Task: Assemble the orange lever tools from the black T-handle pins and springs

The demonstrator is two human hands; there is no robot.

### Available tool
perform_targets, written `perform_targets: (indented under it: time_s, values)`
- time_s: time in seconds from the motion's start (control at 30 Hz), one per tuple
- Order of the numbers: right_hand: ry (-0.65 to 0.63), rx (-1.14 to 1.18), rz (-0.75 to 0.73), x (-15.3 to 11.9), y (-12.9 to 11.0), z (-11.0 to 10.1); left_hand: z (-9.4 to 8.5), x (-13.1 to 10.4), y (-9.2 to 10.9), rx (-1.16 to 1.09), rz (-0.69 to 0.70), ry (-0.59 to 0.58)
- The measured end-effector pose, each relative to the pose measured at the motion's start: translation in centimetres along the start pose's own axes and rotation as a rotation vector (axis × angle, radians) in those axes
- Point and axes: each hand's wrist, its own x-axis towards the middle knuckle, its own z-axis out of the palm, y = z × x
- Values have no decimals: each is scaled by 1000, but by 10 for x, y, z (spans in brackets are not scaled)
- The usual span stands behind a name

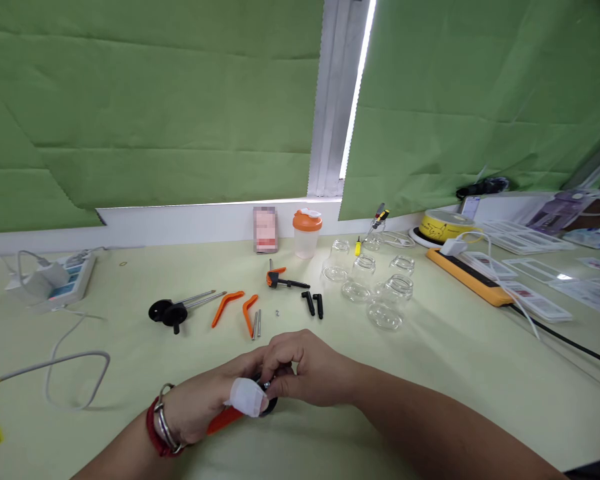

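My left hand [230, 390], with a white wrap on the thumb, is closed around a black part with an orange handle [224, 420]. My right hand [305, 373] meets it at the black end, thumb and fingers pinched on a small shiny metal piece [267, 385]. Fingers hide most of both pieces. Beyond my hands lie two orange bent handles [227, 307] [250, 313], two metal pins [257, 323], a tiny metal piece [277, 313] and two black L-shaped parts [313, 305]. Farther left are black round parts with metal rods [173, 312].
An orange-and-black assembly [283, 280] lies farther back, before an orange-lidded cup [307, 235]. Several upturned clear glasses [364, 277] stand at right, near an orange power strip [473, 277]. A white power strip [73, 277] and looping cable [80, 355] occupy the left.
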Motion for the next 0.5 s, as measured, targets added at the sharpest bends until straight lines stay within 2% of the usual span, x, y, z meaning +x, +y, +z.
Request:
perform_targets:
  time_s: [0.5]
  values:
    - [-27, 18, -66, 0, -4, -3, 0, 2, -1, 30, 23, -10]
